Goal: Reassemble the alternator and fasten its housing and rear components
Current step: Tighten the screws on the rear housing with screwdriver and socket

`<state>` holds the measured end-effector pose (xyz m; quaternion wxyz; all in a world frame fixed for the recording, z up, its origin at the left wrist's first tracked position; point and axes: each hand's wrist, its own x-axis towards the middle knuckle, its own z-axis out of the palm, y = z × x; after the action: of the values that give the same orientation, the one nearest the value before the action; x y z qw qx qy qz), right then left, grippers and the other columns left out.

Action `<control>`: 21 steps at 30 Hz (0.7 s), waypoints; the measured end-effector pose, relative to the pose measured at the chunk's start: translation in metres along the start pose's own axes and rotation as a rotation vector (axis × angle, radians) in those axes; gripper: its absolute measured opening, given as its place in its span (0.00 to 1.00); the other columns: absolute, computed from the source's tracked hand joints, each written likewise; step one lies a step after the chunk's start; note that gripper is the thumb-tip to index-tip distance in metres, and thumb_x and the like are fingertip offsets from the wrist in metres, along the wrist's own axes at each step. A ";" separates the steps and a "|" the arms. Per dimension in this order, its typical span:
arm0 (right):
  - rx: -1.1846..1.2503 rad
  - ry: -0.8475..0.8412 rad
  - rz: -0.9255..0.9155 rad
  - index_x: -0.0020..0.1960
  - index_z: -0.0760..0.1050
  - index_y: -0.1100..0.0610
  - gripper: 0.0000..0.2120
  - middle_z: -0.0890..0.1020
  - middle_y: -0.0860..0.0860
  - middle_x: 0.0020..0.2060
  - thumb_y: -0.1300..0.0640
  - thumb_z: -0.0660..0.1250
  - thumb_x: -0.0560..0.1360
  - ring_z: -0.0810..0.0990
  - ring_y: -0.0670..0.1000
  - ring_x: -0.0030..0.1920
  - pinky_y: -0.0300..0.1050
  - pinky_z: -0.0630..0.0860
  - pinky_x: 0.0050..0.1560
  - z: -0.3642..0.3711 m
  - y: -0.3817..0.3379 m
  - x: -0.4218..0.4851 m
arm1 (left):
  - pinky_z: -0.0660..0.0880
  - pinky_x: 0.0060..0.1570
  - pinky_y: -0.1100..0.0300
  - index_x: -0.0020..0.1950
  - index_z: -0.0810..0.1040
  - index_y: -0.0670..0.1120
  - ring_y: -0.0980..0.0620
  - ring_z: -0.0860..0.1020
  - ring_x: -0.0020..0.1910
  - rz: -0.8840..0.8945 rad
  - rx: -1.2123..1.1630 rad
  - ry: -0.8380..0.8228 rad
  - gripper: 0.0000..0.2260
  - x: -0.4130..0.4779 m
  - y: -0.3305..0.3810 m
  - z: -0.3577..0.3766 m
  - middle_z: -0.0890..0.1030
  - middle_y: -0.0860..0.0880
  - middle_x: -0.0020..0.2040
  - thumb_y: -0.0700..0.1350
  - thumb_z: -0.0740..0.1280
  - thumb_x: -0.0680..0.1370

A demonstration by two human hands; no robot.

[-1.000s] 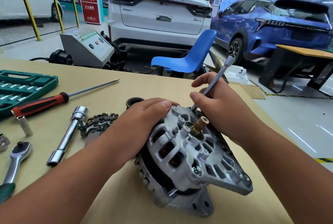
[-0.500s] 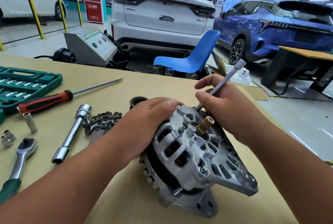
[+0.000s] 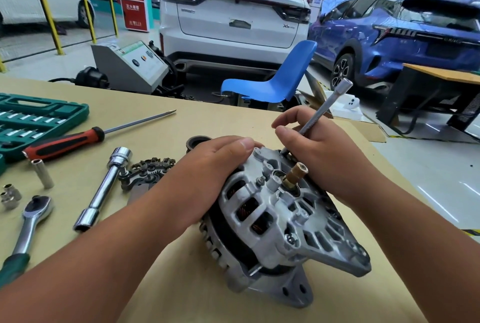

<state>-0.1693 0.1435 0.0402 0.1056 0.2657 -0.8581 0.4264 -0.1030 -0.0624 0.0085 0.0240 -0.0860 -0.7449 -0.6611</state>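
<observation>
The silver alternator (image 3: 280, 221) lies tilted on the tan table (image 3: 181, 286), its rear housing facing me with a brass-coloured slip-ring shaft (image 3: 296, 173) sticking up. My left hand (image 3: 207, 177) rests over the housing's upper left side, fingers curved round it. My right hand (image 3: 317, 151) grips a slim steel extension bar (image 3: 324, 108) that slants up to the right. The bar's lower tip meets the top edge of the housing. A dark rectifier plate (image 3: 148, 170) lies just left of my left hand, and a dark ring (image 3: 197, 141) sits behind it.
Left of the alternator lie a chrome tube wrench (image 3: 104, 190), a red-handled screwdriver (image 3: 78, 139), a ratchet (image 3: 28, 221), loose sockets (image 3: 41, 173) and a green socket case (image 3: 33, 120). Beyond the table stand a blue chair (image 3: 275, 81), a grey machine (image 3: 130, 63) and parked cars.
Both hands keep their hold; the extension bar in my right hand has tilted slightly at the housing. The view has shifted a little.
</observation>
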 end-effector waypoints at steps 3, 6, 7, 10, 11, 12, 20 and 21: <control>0.047 -0.055 0.053 0.52 0.78 0.39 0.04 0.81 0.51 0.36 0.49 0.68 0.81 0.78 0.48 0.35 0.53 0.76 0.44 -0.003 0.001 0.002 | 0.75 0.71 0.35 0.67 0.84 0.46 0.40 0.84 0.65 0.018 -0.012 -0.008 0.29 0.002 0.000 -0.001 0.87 0.44 0.62 0.63 0.66 0.74; 0.134 -0.135 0.108 0.54 0.78 0.38 0.08 0.77 0.48 0.35 0.47 0.67 0.76 0.75 0.49 0.35 0.55 0.73 0.43 -0.008 0.001 0.003 | 0.75 0.70 0.34 0.65 0.85 0.47 0.40 0.84 0.64 0.023 -0.033 -0.009 0.34 0.003 -0.002 -0.002 0.87 0.45 0.61 0.68 0.66 0.69; 0.153 -0.153 0.125 0.54 0.79 0.38 0.09 0.77 0.48 0.35 0.47 0.68 0.74 0.75 0.49 0.36 0.54 0.72 0.43 -0.009 0.001 0.003 | 0.75 0.70 0.34 0.64 0.85 0.49 0.41 0.84 0.64 0.028 -0.041 -0.009 0.32 0.004 -0.004 -0.002 0.88 0.46 0.61 0.68 0.66 0.69; 0.176 -0.155 0.141 0.53 0.79 0.39 0.11 0.78 0.48 0.36 0.46 0.69 0.71 0.76 0.49 0.36 0.53 0.73 0.44 -0.009 0.003 0.005 | 0.75 0.69 0.34 0.62 0.86 0.54 0.43 0.85 0.64 0.032 -0.056 -0.024 0.27 0.007 -0.012 -0.003 0.88 0.48 0.61 0.69 0.66 0.72; 0.182 -0.130 0.136 0.53 0.80 0.40 0.10 0.79 0.47 0.36 0.45 0.70 0.71 0.77 0.48 0.36 0.53 0.73 0.43 -0.008 0.004 0.005 | 0.76 0.69 0.34 0.62 0.86 0.55 0.43 0.85 0.63 0.034 -0.058 -0.030 0.26 0.008 -0.014 -0.004 0.88 0.48 0.60 0.69 0.67 0.72; 0.194 -0.093 0.129 0.52 0.80 0.42 0.09 0.79 0.46 0.35 0.44 0.71 0.72 0.78 0.47 0.36 0.51 0.74 0.43 -0.006 0.005 0.004 | 0.76 0.68 0.33 0.62 0.86 0.56 0.42 0.85 0.62 0.035 -0.067 -0.038 0.25 0.009 -0.015 -0.004 0.88 0.48 0.60 0.68 0.67 0.73; 0.140 0.183 0.022 0.43 0.76 0.51 0.10 0.78 0.41 0.31 0.52 0.70 0.82 0.74 0.40 0.32 0.31 0.70 0.35 0.010 0.003 -0.002 | 0.78 0.59 0.41 0.63 0.86 0.56 0.42 0.88 0.56 0.048 -0.127 -0.115 0.29 0.013 -0.021 -0.009 0.89 0.45 0.57 0.74 0.71 0.71; 0.126 0.192 0.016 0.43 0.76 0.52 0.09 0.78 0.41 0.31 0.53 0.70 0.82 0.75 0.40 0.32 0.30 0.69 0.35 0.010 0.003 -0.002 | 0.78 0.59 0.41 0.63 0.86 0.55 0.42 0.88 0.56 0.047 -0.129 -0.119 0.29 0.013 -0.021 -0.010 0.89 0.45 0.57 0.74 0.71 0.71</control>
<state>-0.1684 0.1373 0.0311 0.1671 0.2229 -0.8177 0.5037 -0.1203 -0.0730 -0.0093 -0.0101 -0.1440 -0.6988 -0.7006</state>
